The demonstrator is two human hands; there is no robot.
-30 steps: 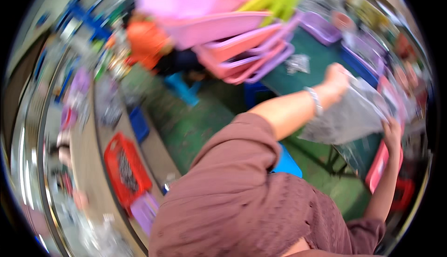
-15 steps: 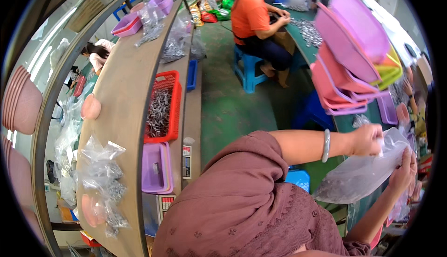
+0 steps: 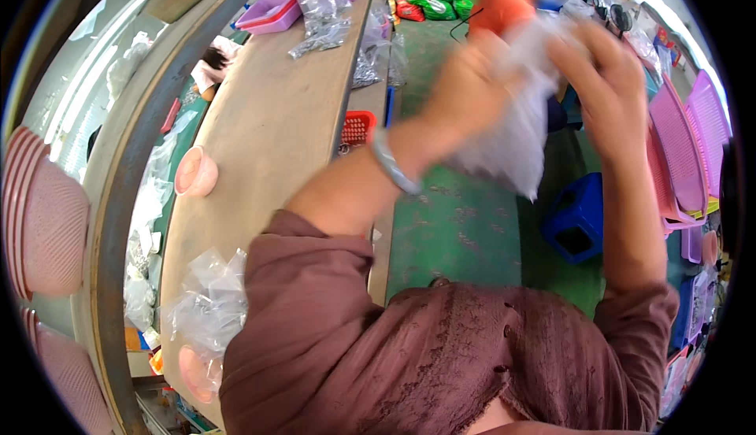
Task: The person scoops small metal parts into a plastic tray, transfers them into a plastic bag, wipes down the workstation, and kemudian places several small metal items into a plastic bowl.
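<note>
A clear plastic bag hangs in front of me, raised over the green floor and blurred by motion. My left hand, with a pale bangle on its wrist, is closed at the bag's upper left side. On the other side my right hand has its bent fingers at the bag's top edge. Smearing hides the exact grip of the fingertips. What lies inside the bag cannot be made out now.
On the left is a long brown shelf with a pink cup, plastic bags and purple trays. A red basket sits beneath. A blue stool and stacked baskets stand right. A co-worker in orange is ahead.
Both hands and the bag have moved from the lower right to the upper middle. The view has turned right, so the stacked baskets sit nearer the right rim.
</note>
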